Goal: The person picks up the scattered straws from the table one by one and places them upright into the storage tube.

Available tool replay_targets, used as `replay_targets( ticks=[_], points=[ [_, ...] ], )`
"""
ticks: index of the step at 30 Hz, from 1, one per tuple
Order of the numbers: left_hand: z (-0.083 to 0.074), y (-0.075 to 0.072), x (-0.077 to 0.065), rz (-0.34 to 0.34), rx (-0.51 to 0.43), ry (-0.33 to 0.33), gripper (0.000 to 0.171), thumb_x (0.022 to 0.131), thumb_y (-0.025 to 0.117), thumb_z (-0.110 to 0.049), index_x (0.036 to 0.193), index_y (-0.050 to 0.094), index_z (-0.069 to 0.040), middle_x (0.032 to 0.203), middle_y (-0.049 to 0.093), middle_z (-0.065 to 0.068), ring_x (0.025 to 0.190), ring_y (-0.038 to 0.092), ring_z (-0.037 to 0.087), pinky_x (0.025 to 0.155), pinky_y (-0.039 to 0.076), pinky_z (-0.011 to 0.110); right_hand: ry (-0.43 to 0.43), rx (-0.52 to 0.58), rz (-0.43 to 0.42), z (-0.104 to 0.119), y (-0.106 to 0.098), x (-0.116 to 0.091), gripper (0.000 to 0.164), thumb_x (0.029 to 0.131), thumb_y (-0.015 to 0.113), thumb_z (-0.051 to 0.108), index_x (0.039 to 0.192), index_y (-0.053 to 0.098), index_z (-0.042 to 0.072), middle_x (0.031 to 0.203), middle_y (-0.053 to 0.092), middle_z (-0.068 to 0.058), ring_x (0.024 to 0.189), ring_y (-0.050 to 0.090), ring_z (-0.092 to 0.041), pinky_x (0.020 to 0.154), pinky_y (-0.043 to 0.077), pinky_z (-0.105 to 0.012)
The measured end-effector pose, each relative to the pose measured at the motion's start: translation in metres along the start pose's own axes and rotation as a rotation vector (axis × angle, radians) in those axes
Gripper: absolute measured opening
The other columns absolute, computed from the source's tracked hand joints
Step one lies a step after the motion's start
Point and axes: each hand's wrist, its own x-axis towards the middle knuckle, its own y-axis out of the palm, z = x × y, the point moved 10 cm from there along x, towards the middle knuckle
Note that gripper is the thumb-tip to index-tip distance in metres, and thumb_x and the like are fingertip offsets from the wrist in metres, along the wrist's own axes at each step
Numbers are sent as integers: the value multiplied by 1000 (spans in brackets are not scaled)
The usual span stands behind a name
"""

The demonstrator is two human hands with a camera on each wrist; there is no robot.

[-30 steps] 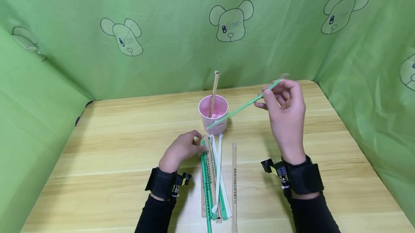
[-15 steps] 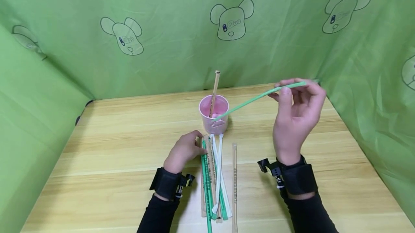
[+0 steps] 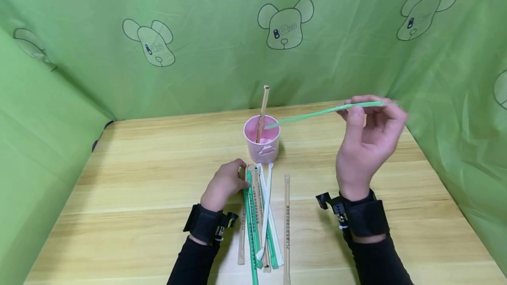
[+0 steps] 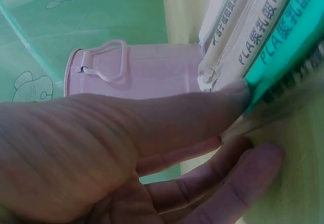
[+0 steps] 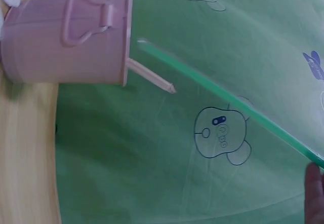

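My right hand (image 3: 368, 144), raised at the right, pinches a green straw (image 3: 309, 115) near its far end between thumb and fingers. The straw slants left, its free tip above the mouth of a small pink bucket (image 3: 263, 153); in the right wrist view that tip is apart from the rim. A brown paper-wrapped straw (image 3: 264, 104) stands tilted inside the bucket. Low on the table, my left hand (image 3: 223, 183) pinches the upper end of another brown wrapped straw (image 3: 241, 241) at the left side of a straw pile. Its thumb (image 4: 202, 110) lies against a green wrapped straw (image 4: 283, 46).
The pile in front of the bucket holds several brown, green and white wrapped straws (image 3: 266, 219). One brown straw (image 3: 287, 227) lies alone to its right. The wooden table (image 3: 138, 179) ends at green fabric walls (image 3: 214, 56) behind and at both sides.
My right hand has moved right, and the green straw's free tip has risen from before the bucket to over its mouth. The leftmost brown straw's lower end has swung left from the pile.
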Motion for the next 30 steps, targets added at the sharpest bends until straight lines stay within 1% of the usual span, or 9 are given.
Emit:
replay_targets(
  ticks=[2, 5, 9, 12, 18, 21, 25, 27, 30],
  points=[
    [1, 0, 0, -1, 6, -4, 54, 91, 81, 2, 141, 59, 2, 86, 61, 7, 74, 55, 22, 65, 46, 30, 21, -47, 75, -7, 6, -4, 22, 97, 63, -11, 117, 54, -10, 108, 60, -24, 97, 60, -36, 86, 61, -39],
    [1, -1, 1, 1, 4, -5, 55, 91, 81, 3, 141, 59, 2, 86, 61, 7, 74, 55, 22, 65, 45, 30, 62, -153, 234, -20, 18, -14, 22, 98, 63, -12, 119, 56, -13, 113, 62, -18, 103, 61, -35, 90, 60, -37],
    [3, 0, 1, 5, 1, -4, 55, 91, 80, 4, 141, 59, 2, 88, 62, 7, 76, 56, 22, 66, 47, 30, 140, -352, 480, -45, 34, -33, 22, 102, 63, -9, 124, 58, -12, 119, 64, -13, 111, 63, -30, 93, 59, -32],
    [2, -1, 1, 2, 6, 9, 56, 89, 80, 5, 141, 59, 2, 88, 63, 6, 75, 57, 22, 66, 48, 31, 216, -487, 604, -65, 36, -45, 23, 104, 63, -4, 127, 61, -6, 121, 66, -11, 113, 64, -24, 93, 59, -30],
    [-1, -1, -5, 8, 51, 24, 60, 86, 84, 2, 141, 60, 1, 86, 62, 5, 77, 57, 23, 71, 50, 36, 344, -596, 670, -88, 29, -56, 28, 107, 61, 3, 135, 60, 0, 130, 66, -9, 113, 67, -24, 95, 58, -37],
    [-3, 2, -7, 37, 52, 39, 64, 85, 85, 4, 144, 59, -1, 87, 62, 6, 77, 60, 24, 70, 53, 36, 383, -606, 677, -91, 26, -56, 31, 107, 60, 4, 138, 59, 2, 132, 65, -10, 114, 67, -24, 96, 58, -40],
    [-4, 7, -7, 70, 1, 61, 69, 85, 79, 13, 148, 55, -2, 83, 60, 7, 70, 60, 23, 62, 54, 32, 429, -602, 681, -93, 24, -55, 35, 106, 61, 0, 141, 58, 3, 129, 65, -15, 114, 68, -25, 98, 57, -42],
    [-5, 8, -6, 64, 4, 70, 68, 85, 76, 15, 147, 55, -2, 82, 59, 7, 68, 58, 21, 60, 52, 32, 444, -596, 683, -94, 23, -56, 36, 105, 61, -1, 141, 58, 3, 128, 65, -17, 114, 68, -27, 98, 57, -41],
    [-5, 7, -5, 39, 18, 76, 67, 83, 73, 16, 146, 57, -1, 85, 62, 6, 72, 58, 22, 65, 52, 33, 453, -593, 686, -96, 21, -57, 36, 105, 62, -1, 141, 59, 3, 128, 66, -15, 114, 69, -26, 98, 58, -38]
  ],
)
